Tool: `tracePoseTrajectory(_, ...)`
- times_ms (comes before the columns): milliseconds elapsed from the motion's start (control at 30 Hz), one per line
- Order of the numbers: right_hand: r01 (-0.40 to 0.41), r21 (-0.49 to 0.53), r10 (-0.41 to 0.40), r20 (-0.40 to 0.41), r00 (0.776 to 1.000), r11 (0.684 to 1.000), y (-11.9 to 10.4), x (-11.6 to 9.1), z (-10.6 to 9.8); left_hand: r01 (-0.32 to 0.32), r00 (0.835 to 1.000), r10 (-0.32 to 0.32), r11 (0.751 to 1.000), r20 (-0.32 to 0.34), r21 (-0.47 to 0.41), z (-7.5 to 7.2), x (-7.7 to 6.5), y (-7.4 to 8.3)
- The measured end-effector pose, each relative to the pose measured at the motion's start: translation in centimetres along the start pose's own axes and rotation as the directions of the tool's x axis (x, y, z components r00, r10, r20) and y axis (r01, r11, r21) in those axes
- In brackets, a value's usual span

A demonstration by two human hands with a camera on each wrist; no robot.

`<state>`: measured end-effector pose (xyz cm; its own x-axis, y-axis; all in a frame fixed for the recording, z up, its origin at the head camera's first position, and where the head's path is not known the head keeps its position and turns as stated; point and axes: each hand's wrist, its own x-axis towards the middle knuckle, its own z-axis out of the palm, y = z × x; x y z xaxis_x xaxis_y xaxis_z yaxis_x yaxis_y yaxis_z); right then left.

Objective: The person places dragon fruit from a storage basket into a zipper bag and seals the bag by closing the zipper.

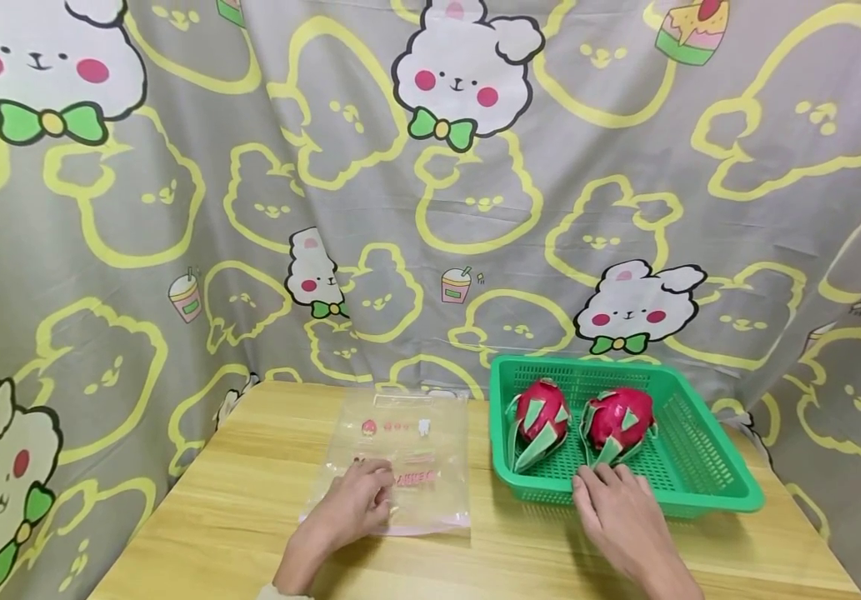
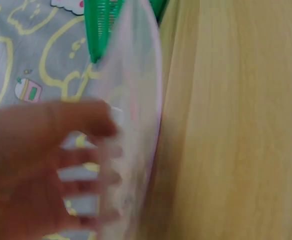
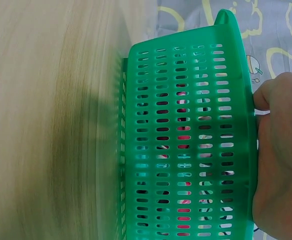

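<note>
A clear plastic bag [image 1: 430,458] with pink print lies flat on the wooden table. My left hand [image 1: 358,500] rests on it with loosely bent fingers; in the left wrist view the thumb [image 2: 86,116] and fingers stand apart, their tips at the plastic, blurred. Right of the bag stands a green basket [image 1: 708,500] holding two red dragon fruits [image 1: 543,412] [image 1: 620,417] with green scales, side by side. My right hand [image 1: 625,517] lies over the basket's near rim [image 3: 248,150], just short of the right fruit. Its fingertips are hidden in the right wrist view.
The wooden table [image 1: 235,500] runs back to a grey curtain [image 1: 400,208] with cartoon rabbits, which also hangs at both sides. The basket's back wall stands close to the curtain. A strip of table separates bag and basket.
</note>
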<state>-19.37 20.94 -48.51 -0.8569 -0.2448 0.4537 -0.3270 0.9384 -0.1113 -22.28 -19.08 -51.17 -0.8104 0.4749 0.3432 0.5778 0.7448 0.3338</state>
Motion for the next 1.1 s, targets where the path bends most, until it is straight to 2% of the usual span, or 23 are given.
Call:
tracePoseTrajectory(133,-0.003,0.004,0.003,0.003,1.000,1.000,-0.1,0.0,-0.1,0.015,0.992,-0.019,0.999,-0.124,-0.033,0.2,0.5,-0.2)
tracePoseTrajectory(267,-0.005,0.007,0.005,0.003,1.000,1.000,-0.1,0.0,-0.2,0.003,0.970,-0.023,0.997,-0.243,-0.082,0.0,0.9,-0.1)
tracePoseTrajectory(333,-0.007,0.006,0.007,0.004,1.000,1.000,-0.1,0.0,-0.2,-0.001,0.959,-0.026,0.996,-0.282,-0.094,-0.2,1.1,0.0)
tracePoseTrajectory(600,-0.015,0.006,0.015,-0.004,1.000,1.000,-0.1,-0.1,-0.1,-0.001,0.933,-0.015,0.999,-0.358,-0.042,-0.3,1.1,-0.1)
tracePoseTrajectory(733,-0.010,0.004,0.010,-0.016,1.000,1.000,-0.1,-0.1,0.0,-0.014,0.915,0.003,1.000,-0.403,-0.023,-1.3,1.0,0.0)
tracePoseTrajectory(867,-0.015,0.002,0.015,-0.010,1.000,1.000,-0.1,-0.2,0.0,-0.026,0.890,0.016,1.000,-0.456,-0.015,-2.7,1.0,0.3)
tracePoseTrajectory(1000,-0.019,0.001,0.019,-0.006,1.000,1.000,-0.1,-0.2,0.0,0.000,0.856,-0.028,0.999,-0.516,-0.054,-4.1,1.0,0.8)
tracePoseTrajectory(1100,-0.020,0.002,0.020,-0.010,1.000,1.000,-0.1,-0.1,0.0,0.039,0.831,-0.102,0.991,-0.547,-0.127,-5.1,1.0,1.4)
